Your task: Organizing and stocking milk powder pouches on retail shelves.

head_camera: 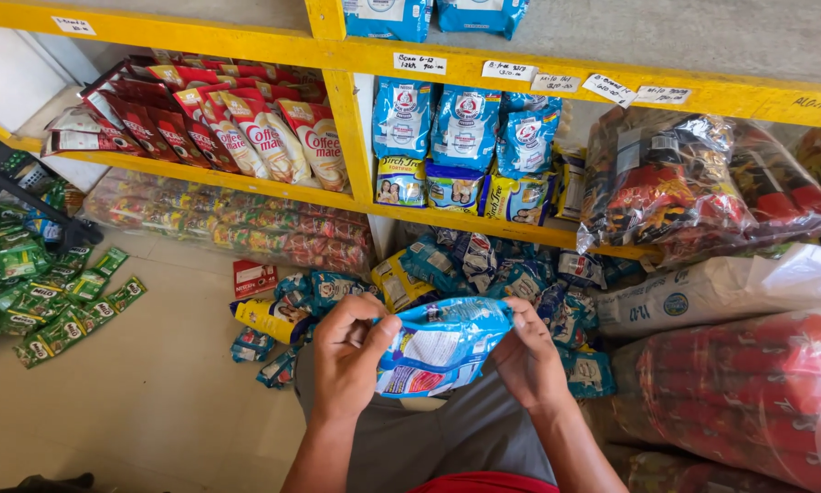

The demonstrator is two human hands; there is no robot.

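Both your hands pinch one crinkly blue plastic pouch (442,347).
Left hand (348,356) and right hand (527,361) grip its ends, below the yellow wooden shelf (351,128).

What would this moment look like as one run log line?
left hand: grips blue pouch | right hand: grips same pouch | behind: yellow shelf

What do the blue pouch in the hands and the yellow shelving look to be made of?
Blue pouch: likely thin glossy plastic film; it creases and shines where the left hand and right hand pinch it. Yellow shelving: probably painted wood, with square-edged boards and a matte coat, though that is uncertain.
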